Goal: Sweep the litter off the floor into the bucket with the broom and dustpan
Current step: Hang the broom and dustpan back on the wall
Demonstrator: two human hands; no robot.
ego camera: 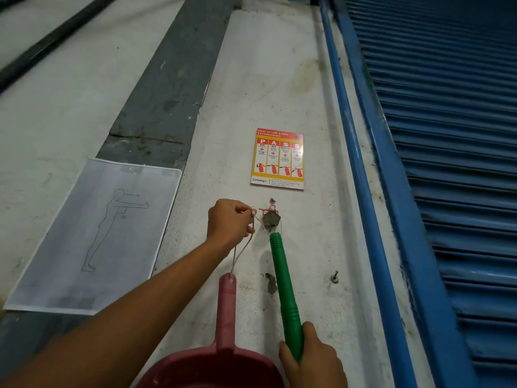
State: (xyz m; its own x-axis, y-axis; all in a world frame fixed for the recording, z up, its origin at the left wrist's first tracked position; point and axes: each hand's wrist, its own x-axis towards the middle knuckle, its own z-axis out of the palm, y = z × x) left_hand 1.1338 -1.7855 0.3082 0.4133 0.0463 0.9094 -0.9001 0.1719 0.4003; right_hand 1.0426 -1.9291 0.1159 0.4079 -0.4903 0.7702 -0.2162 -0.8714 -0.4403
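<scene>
Wall: I see a rough white wall (251, 79) behind both hands, with a grey strip (167, 93) running up it, above and left of my left hand.
Above the left hand: a red and yellow fire-extinguisher poster (277, 159) lies flat on the wall.
Left of the left arm: a paper sheet (98, 236) with an outlined standing figure is stuck to the wall.
Right of both hands: a blue rail (355, 163), and beyond it a blue slatted shutter (447, 163).
Between the hands: a chipped patch (270, 284) shows just left of the broom handle, and a small screw (334, 276) sticks out to its right.
Bracket: a small metal bracket (270, 218) sits just right of my left fingertips, apart from them.
Left hand (229, 222): raised, with fingers and thumb pinching a white string loop (242, 252).
Dustpan (228, 303): red-pink. The string runs down from the left hand to the hole in its handle end, and the pan sits just left of my right hand.
Right hand (313, 359): curled firmly round the lower green broom handle (284, 287).
Broom: the handle slants up from the right hand. Its tip is just under the bracket and near the left hand, and I cannot tell if it touches the bracket.
</scene>
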